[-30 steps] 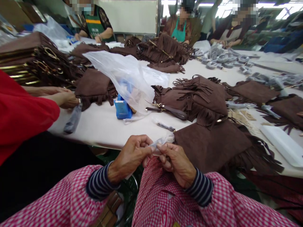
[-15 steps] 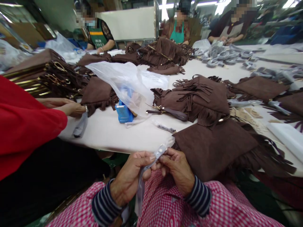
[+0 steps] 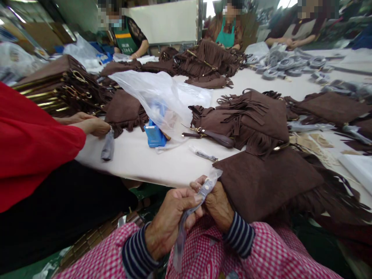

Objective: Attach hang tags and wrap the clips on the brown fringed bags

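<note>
A strap in a clear plastic sleeve (image 3: 207,186) runs slantwise between my hands above my lap, its loose plastic tail hanging down. My left hand (image 3: 173,215) pinches it between thumb and fingers. My right hand (image 3: 220,205) is closed around its upper part from behind; some of those fingertips are hidden by the strap. Just right of my hands, a brown fringed suede bag (image 3: 267,182) lies at the table edge. Beyond my hands rests a short plastic-wrapped piece with a metal end (image 3: 203,154).
A blue tape dispenser (image 3: 155,133) sits partly under a clear plastic bag (image 3: 162,91). More fringed bags (image 3: 255,116) and a brown wrist strap (image 3: 217,138) lie on the white table (image 3: 124,159). At left, a red-sleeved co-worker (image 3: 35,143) handles another wrapped strap (image 3: 108,147). Coiled straps (image 3: 286,64) lie farther back.
My right hand has turned and shifted behind the strap, and more of its upper end shows. The co-worker's wrapped strap at left hangs straighter. The view has shifted slightly.
</note>
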Motion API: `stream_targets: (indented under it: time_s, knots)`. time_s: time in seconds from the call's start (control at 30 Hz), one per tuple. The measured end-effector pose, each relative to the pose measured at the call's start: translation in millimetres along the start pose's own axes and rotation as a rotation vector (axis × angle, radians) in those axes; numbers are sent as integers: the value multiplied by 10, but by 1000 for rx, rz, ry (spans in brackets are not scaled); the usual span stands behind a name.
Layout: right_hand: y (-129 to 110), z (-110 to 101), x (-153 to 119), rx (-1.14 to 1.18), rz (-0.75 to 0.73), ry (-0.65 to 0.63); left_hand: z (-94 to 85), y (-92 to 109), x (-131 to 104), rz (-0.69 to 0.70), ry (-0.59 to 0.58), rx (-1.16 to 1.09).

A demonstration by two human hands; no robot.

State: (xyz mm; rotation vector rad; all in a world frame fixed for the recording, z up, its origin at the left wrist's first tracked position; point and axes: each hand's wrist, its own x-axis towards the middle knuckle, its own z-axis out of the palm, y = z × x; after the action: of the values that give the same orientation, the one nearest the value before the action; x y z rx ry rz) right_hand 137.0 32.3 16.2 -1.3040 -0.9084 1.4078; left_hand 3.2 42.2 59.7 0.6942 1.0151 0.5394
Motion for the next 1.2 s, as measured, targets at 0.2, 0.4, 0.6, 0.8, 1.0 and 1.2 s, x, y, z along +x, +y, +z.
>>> stream_targets:
  time_s: [0.2, 0.4, 0.6, 0.8, 1.0, 1.2]
  knots:
    - [26, -108, -122, -46, 84, -153, -82, 6, 3, 378, 189, 561]
    - [-167, -96, -244, 379, 315, -110, -239, -106, -60, 918, 249, 1543]
    - [-194, -43, -168, 322, 342, -93, -247, -184, -78, 1144, 260, 1708]
    - [-3, -34, -123, 319, 180, -101, -197, -3, -36, 667, 172, 1113]
    - [101, -19, -74, 380, 167, -78, -240, -80, 59, 448, 92, 679]
    - [58, -56, -104, 339, 329, -99, -239, -229, 44, 417, 193, 385]
